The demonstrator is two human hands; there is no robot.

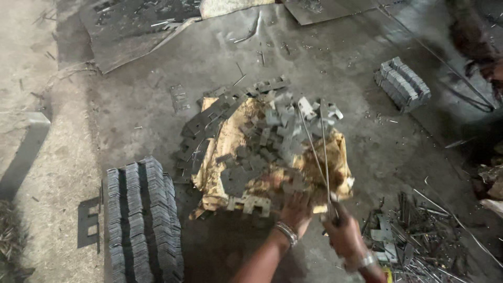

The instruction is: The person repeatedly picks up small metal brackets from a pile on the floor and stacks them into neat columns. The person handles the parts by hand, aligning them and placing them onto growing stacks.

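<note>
Stamped metal plates (pixel 272 141) are lying heaped on yellow sacking (pixel 225 152) mid-floor, so I'm pressing my left hand (pixel 296 209) flat on their near edge while my right hand (pixel 343 233) is clamping two thin wire rods (pixel 322 157), keeping them upright.

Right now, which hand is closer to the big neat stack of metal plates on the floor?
Left. The left hand rests on the pile of metal pieces, nearer the stacked plates. The right hand, gripping thin wire rods, is farther away.

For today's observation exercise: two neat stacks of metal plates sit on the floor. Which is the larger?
The stack of metal plates at lower left, in several long rows; the small stack at upper right is one short block.
</note>
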